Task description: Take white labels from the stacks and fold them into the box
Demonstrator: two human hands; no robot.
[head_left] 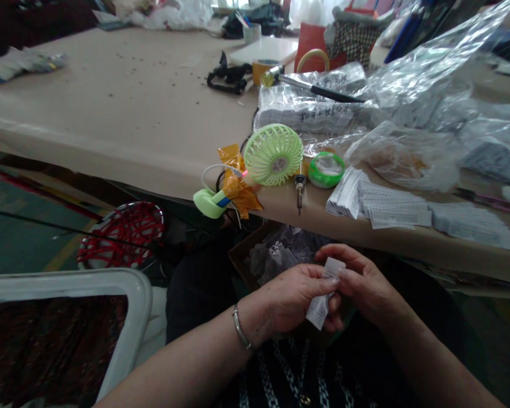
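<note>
Over my lap, my left hand [292,296] pinches a small white printed label [318,310] between thumb and fingers. My right hand [365,283] has its thumb and fingertips closed on the label's upper end. Whether it is one slip or several together, I cannot tell. Behind my hands sits a cardboard box [243,262] holding clear plastic bags [276,252]. On the table edge above lie fanned stacks of similar white printed labels [391,203], with more labels [471,222] to their right.
Along the table edge [153,164] stand a green fan [273,154] fixed with orange tape, a pointed metal-tipped tool [300,192] and a green tape roll [326,169]. Clear-wrapped bundles [310,116] lie behind. At left are a white-rimmed tub [142,300] and a red-strapped stool [121,235].
</note>
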